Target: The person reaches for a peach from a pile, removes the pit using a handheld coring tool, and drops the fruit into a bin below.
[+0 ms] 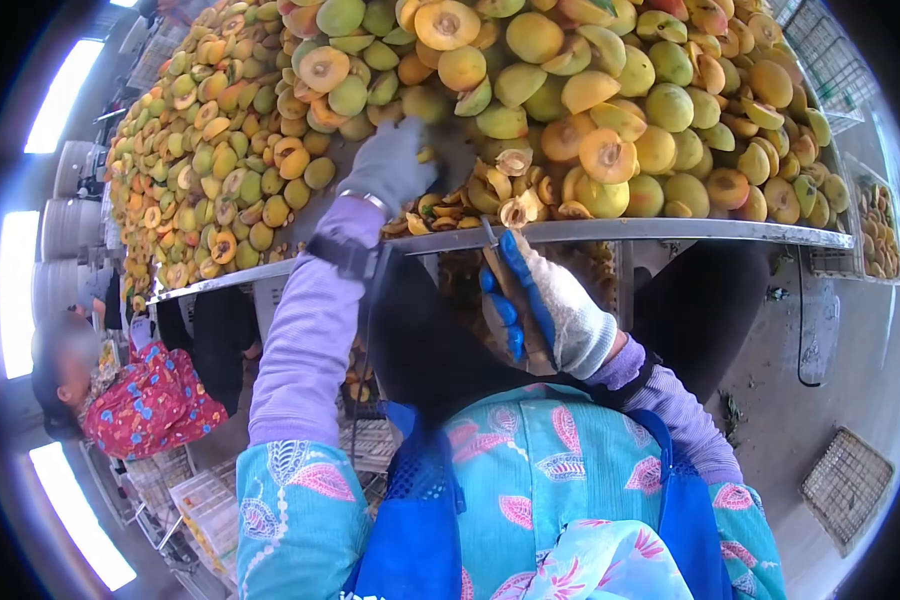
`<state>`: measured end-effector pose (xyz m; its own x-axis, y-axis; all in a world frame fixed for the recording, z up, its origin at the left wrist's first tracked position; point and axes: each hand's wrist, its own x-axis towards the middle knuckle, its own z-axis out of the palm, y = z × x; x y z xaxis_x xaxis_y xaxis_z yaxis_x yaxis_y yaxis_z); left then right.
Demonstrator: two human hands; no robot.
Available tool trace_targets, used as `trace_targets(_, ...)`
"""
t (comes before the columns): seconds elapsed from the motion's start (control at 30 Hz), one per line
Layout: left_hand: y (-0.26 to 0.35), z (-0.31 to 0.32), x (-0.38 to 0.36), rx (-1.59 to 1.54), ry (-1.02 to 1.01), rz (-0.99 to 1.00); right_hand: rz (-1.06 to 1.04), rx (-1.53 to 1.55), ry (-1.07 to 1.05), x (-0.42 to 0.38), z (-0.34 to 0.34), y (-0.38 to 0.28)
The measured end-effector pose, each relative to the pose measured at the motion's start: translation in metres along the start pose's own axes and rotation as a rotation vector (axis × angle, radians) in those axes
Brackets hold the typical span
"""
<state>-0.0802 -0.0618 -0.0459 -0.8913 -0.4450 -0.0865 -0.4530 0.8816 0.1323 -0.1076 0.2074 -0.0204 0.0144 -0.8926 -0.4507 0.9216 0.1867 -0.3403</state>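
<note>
My right hand (555, 305), in a white glove with blue coating, is closed around the wooden handle of a small knife (511, 292). Its blade points up toward the table's metal edge (610, 231). Stretched over the table, my left hand (390, 163) wears a grey glove and is beside the heaped fruit. Its fingers are blurred and partly hidden, so any hold does not show. Many yellow-green, peach-like fruits (667, 107) cover the table, several cut in half with the stone showing (607, 155). Between my hands lie cut scraps (448, 214) along the edge.
Another person in a red flowered top (150, 400) is at the left, near the same table. A crate (847, 487) lies on the floor at right. A container of cut pieces (878, 235) stands off the table's right end. White crates (210, 510) are at lower left.
</note>
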Motion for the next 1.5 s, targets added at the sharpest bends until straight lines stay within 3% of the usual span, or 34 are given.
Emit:
trace_targets(0.07, -0.004, -0.023, -0.021, 0.080, -0.086, -0.111, -0.104, -0.147, 0.193, 0.005, 0.010, -0.004)
trace_targets(0.1, -0.002, -0.038, -0.039, -0.497, -0.082, -0.242, -0.264, -0.176, 0.245, 0.013, 0.011, -0.002)
trace_targets(0.13, 0.002, -0.047, -0.055, -1.077, -0.070, -0.362, -0.266, -0.172, 0.242, 0.019, 0.010, -0.003)
trace_targets(0.17, 0.007, -0.048, -0.070, -1.075, -0.069, -0.361, -0.520, -0.583, 0.278, 0.026, 0.009, -0.005)
trace_targets(0.2, 0.015, -0.046, -0.083, -0.893, 0.116, -0.147, -0.771, -1.000, 0.304, 0.031, 0.010, -0.008)
trace_targets(0.23, 0.022, -0.044, -0.093, -0.702, 0.294, 0.060, -0.864, -1.176, 0.332, 0.034, 0.016, -0.009)
trace_targets(0.27, 0.031, -0.042, -0.098, -0.708, 0.300, 0.059, -0.863, -1.183, 0.331, 0.036, 0.023, -0.010)
trace_targets(0.33, 0.053, -0.035, -0.103, -1.363, 0.302, 0.108, -0.728, -1.209, 0.317, 0.037, 0.035, -0.012)
trace_targets(0.37, 0.057, -0.025, -0.099, -1.539, 0.285, 0.079, -0.698, -1.231, 0.335, 0.040, 0.033, -0.008)
trace_targets(0.47, 0.061, -0.024, -0.101, -1.293, 0.398, 0.069, -0.772, -1.227, 0.329, 0.041, 0.031, -0.003)
trace_targets(0.6, 0.060, -0.024, -0.099, -1.542, 0.333, 0.032, -0.695, -1.263, 0.308, 0.035, 0.037, 0.002)
trace_targets(0.7, 0.064, -0.027, -0.097, -1.291, 0.384, -0.010, -0.624, -1.279, 0.263, 0.039, 0.034, 0.003)
trace_targets(0.77, 0.067, -0.025, -0.092, -1.423, 0.329, -0.259, -0.615, -1.175, 0.350, 0.045, 0.034, 0.011)
trace_targets(0.9, 0.074, -0.018, -0.090, -1.367, 0.409, -0.277, -0.723, -0.989, 0.419, 0.050, 0.035, 0.029)
trace_targets(0.97, 0.069, -0.029, -0.085, -0.976, 0.396, 0.139, -0.695, -0.955, 0.464, 0.050, 0.035, 0.031)
trace_targets(1.0, 0.067, -0.040, -0.079, -0.977, 0.400, 0.140, -0.679, -0.920, 0.509, 0.050, 0.035, 0.031)
trace_targets(1.03, 0.066, -0.053, -0.072, -0.830, 0.164, 0.098, -0.681, -0.922, 0.509, 0.047, 0.038, 0.028)
trace_targets(1.07, 0.066, -0.060, -0.070, -0.676, -0.067, 0.053, -0.466, -0.738, 0.488, 0.042, 0.045, 0.023)
trace_targets(1.1, 0.070, -0.057, -0.070, -0.676, -0.064, 0.052, -0.254, -0.552, 0.460, 0.040, 0.048, 0.021)
trace_targets(1.13, 0.077, -0.051, -0.070, -0.824, 0.067, 0.096, -0.258, -0.554, 0.456, 0.043, 0.048, 0.021)
trace_targets(1.17, 0.080, -0.047, -0.069, -0.969, 0.197, 0.144, -0.290, -0.330, 0.417, 0.049, 0.045, 0.022)
trace_targets(1.2, 0.078, -0.043, -0.068, -0.967, 0.195, 0.146, -0.316, -0.103, 0.377, 0.053, 0.040, 0.025)
trace_targets(1.27, 0.071, -0.041, -0.062, -0.833, 0.021, 0.198, -0.326, -0.052, 0.310, 0.050, 0.027, 0.025)
trace_targets(1.3, 0.063, -0.045, -0.056, -0.754, -0.243, 0.163, -0.172, 0.118, -0.058, 0.043, 0.017, 0.022)
trace_targets(1.33, 0.064, -0.038, -0.060, -0.766, -0.242, 0.154, -0.004, 0.289, -0.423, 0.036, 0.014, 0.021)
trace_targets(1.4, 0.063, -0.029, -0.066, -1.722, -0.337, 0.199, 0.062, 0.530, -0.542, 0.034, 0.023, 0.014)
trace_targets(1.47, 0.072, -0.023, -0.080, -1.889, -0.321, 0.129, 0.088, 0.613, -0.654, 0.037, 0.020, 0.014)
trace_targets(1.5, 0.071, -0.013, -0.090, -1.921, -0.066, 0.005, 0.125, 0.626, -0.656, 0.035, 0.021, 0.015)
